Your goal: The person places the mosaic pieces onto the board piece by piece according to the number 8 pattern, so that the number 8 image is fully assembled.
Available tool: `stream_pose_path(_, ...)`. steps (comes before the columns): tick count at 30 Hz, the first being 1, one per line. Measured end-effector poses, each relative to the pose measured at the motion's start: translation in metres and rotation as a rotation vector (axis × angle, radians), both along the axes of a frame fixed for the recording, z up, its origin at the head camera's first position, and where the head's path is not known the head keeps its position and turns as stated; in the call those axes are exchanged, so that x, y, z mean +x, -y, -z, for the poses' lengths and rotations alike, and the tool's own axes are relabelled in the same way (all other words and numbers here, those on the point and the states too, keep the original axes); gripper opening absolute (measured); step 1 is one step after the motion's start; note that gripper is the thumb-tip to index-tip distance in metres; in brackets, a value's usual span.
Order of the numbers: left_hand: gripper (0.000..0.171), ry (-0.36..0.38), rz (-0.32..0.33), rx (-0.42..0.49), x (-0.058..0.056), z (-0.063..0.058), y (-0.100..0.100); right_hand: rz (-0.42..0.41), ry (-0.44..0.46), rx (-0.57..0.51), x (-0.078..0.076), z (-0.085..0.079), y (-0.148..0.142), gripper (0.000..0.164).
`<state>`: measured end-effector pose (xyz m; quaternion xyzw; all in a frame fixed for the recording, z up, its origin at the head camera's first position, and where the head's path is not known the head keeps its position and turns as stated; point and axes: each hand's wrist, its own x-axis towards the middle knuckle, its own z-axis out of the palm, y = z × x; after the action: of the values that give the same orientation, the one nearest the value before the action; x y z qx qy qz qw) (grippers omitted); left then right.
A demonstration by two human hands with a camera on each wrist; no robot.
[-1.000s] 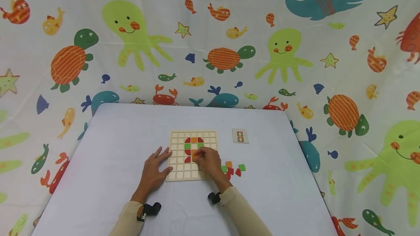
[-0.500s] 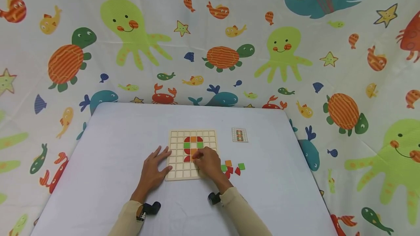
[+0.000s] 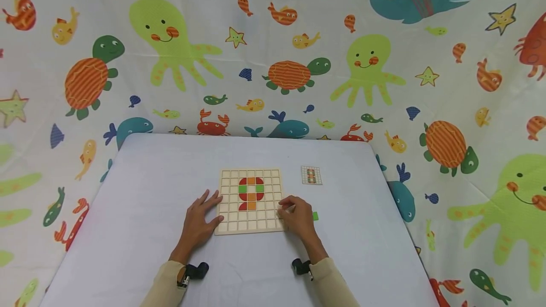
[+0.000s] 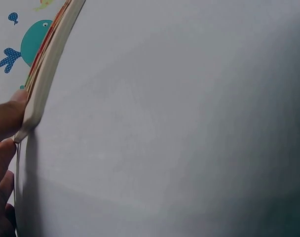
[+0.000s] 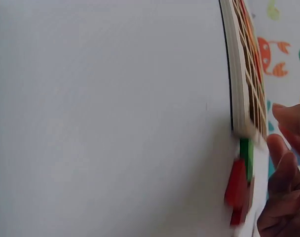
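Note:
A wooden grid board (image 3: 256,226) lies on the white table. Red, orange and green tiles fill a ring of its cells, with an orange tile (image 3: 251,205) and a red rounded tile (image 3: 243,207) below. My left hand (image 3: 199,221), fingers spread, rests against the board's left edge. Over the right edge hovers my right hand (image 3: 297,217), thumb and fingertips apart in the right wrist view, nothing visible between them. Beneath it are loose tiles, mostly hidden from the head view; a red tile (image 5: 235,185) and a green tile (image 5: 246,158) show in the right wrist view.
A small pattern card (image 3: 311,175) with a coloured grid design lies beyond the board to the right. One loose green tile (image 3: 315,216) peeks out beside the right hand. A sea-animal cloth (image 3: 256,70) hangs behind the table.
My right hand has left the orange tile in the lower cell and moved right, over the loose tiles. It now covers most of them. The left hand stays in place.

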<state>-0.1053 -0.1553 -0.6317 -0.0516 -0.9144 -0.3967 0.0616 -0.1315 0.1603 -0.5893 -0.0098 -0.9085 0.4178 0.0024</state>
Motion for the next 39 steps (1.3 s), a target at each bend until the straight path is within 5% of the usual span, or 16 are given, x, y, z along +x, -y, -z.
stream_pose_path(5,0.062,0.006,-0.002,-0.006,-0.001,0.000,0.000,0.062,0.018,-0.007,0.009,-0.002,-0.027,0.019)
stream_pose_path(13,0.061,0.031,0.001,0.008,0.000,-0.001,-0.001,0.154,0.088,0.149,0.028,0.002,-0.051,0.031)
stream_pose_path(28,0.060,0.013,-0.005,0.001,0.001,-0.001,-0.002,0.058,0.148,0.247,0.033,-0.006,-0.046,0.021)
stream_pose_path(39,0.060,0.003,-0.008,-0.003,0.000,0.003,-0.002,0.087,0.207,0.248,0.031,-0.006,-0.043,0.024)
